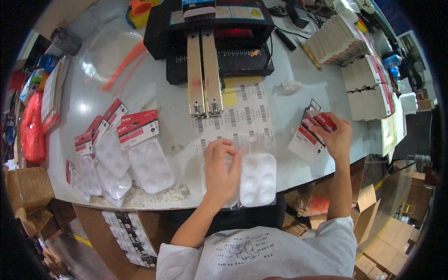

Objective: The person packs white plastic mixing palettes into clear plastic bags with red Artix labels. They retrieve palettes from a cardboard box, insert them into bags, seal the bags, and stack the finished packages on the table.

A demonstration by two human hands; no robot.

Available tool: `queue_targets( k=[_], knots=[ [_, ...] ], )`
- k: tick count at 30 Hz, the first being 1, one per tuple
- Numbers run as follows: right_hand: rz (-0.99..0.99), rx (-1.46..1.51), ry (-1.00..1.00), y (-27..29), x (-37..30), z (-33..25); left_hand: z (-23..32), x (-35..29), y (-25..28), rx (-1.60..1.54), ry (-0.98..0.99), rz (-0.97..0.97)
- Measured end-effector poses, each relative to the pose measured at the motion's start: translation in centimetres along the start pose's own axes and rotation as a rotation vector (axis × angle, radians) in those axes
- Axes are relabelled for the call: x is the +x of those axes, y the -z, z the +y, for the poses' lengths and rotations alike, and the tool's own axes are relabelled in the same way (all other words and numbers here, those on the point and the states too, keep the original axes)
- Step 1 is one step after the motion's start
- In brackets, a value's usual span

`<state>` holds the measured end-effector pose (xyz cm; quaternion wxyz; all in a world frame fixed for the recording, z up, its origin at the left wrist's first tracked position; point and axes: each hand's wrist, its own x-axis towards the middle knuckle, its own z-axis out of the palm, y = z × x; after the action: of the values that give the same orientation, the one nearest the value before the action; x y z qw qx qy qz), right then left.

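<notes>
My left hand (221,170) is bent over a white tray, its fingers curled; whatever lies between fingers and thumb is hidden. Directly to its right lies a white six-well paint palette (257,180) in a clear plastic bag, near the table's front edge. Farther right, my right hand (335,135) pinches a red-and-white header card (324,122) between thumb and fingers. Below that card, a small stack of similar cards (305,142) rests on the table. Several bagged palettes with red header cards (150,163) lie in an overlapping group on the left.
A black machine (219,60) with two metal rails stands at the back, a barcode label sheet (233,119) in front of it. Stacks of cards (368,88) line the right edge. Clear bags (107,56) lie back left; an open carton (366,210) stands below right.
</notes>
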<state>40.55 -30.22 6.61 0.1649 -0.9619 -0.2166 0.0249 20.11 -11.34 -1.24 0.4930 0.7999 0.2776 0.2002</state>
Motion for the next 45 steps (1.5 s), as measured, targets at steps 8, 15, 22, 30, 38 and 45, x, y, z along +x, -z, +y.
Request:
queue_targets(
  k=[8,15,22,30,38,45],
  knots=[
    [-0.24,0.611,0.272,0.0,-1.0,-8.2,1.6,-0.2,0.8,0.179,-0.221,0.026],
    [-0.5,0.583,0.504,0.0,-0.9,-11.4,2.8,-1.7,4.8,-0.77,0.284,-0.158],
    [-0.654,0.574,0.374,-2.0,-1.2,-13.7,3.3,-1.7,5.9,-0.526,0.273,-0.047],
    [-0.549,0.435,0.625,-2.5,-1.2,-14.4,2.5,-1.2,6.8,-0.337,0.232,-0.102],
    [-0.629,0.661,0.334,-3.3,-0.6,-12.4,1.2,-0.7,7.5,-0.293,0.161,0.166],
    [-0.945,1.038,-0.076,-5.1,-2.5,-10.4,0.4,-0.9,7.7,-0.366,0.245,0.214]
  ],
)
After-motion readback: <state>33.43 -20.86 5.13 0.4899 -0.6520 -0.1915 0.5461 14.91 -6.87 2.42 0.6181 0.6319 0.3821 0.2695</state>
